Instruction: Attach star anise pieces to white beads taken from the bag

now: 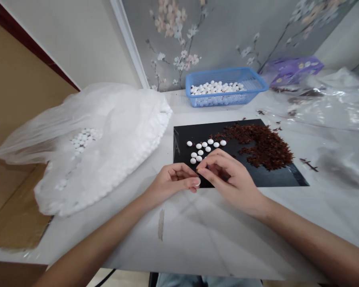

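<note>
My left hand [179, 180] is closed, its thumb pressed toward curled fingers at the near edge of a black mat [182, 135]. A pale spot shows at the thumb tip; whether it is the nail or a white bead I cannot tell. Right beside it, my right hand [227, 175] pinches thumb and forefinger together, and what lies between them is too small to name. Just beyond both hands, several loose white beads [204, 144] lie on the mat. A heap of small reddish-brown, spiky pieces [269, 147] covers the mat's right side.
Behind the mat stands a blue plastic basket [227, 100] holding many white beads. A large translucent bag [119, 135] full of white beads fills the table's left. Clear plastic bags [341, 99] and a purple packet [296, 71] lie at the right. Cardboard [20, 211] is at far left.
</note>
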Tool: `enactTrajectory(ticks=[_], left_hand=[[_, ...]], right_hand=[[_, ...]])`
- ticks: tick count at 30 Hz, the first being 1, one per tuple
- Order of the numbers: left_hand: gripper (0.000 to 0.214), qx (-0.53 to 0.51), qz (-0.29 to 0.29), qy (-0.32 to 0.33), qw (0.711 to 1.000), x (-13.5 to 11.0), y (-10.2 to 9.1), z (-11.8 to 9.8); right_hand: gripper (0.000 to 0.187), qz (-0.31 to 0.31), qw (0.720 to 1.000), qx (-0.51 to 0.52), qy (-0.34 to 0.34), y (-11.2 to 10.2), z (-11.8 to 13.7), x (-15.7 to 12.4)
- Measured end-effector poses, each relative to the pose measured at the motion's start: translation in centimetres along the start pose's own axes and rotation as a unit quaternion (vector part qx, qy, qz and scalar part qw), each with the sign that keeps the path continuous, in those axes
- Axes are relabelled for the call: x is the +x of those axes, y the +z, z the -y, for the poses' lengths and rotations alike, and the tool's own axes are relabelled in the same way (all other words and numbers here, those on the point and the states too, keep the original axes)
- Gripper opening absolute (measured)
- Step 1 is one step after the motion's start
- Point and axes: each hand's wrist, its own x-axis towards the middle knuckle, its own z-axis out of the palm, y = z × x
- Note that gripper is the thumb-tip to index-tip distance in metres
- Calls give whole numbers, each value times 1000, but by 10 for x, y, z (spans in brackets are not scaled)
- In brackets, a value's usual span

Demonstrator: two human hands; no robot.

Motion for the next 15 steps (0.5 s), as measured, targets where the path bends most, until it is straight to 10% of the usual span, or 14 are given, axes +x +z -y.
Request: enactTrajectory(ticks=[15], left_hand=[[18, -47, -18, -19, 999, 1, -2, 0]], right_hand=[[6, -55, 998, -25, -34, 3, 3, -6]])
